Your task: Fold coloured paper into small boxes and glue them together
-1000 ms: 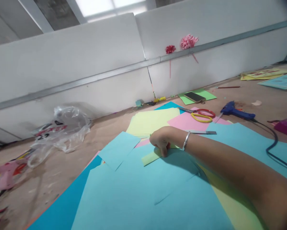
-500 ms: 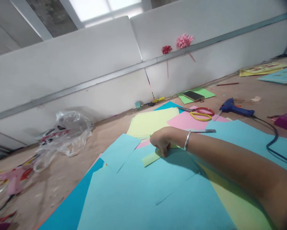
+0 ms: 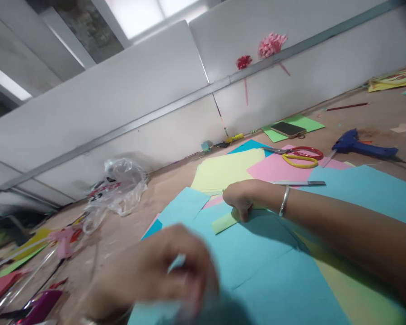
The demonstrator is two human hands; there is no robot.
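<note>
Paper (image 3: 176,262) pinched by left hand (image 3: 162,273) has entered; right hand (image 3: 240,198), fingers bunched, still presses green strip (image 3: 224,222).

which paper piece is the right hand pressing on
The small pale green strip pinned under the right hand, lying on the light blue sheet; the others are far larger.

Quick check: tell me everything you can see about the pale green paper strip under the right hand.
The pale green strip is narrow, thin paper, matte and uncreased where visible. It lies flat and slanted on the light blue sheet, its lower left end free. Its upper right end disappears under the right hand, whose fingertips come down on it; pressing or pinching cannot be told.
</note>
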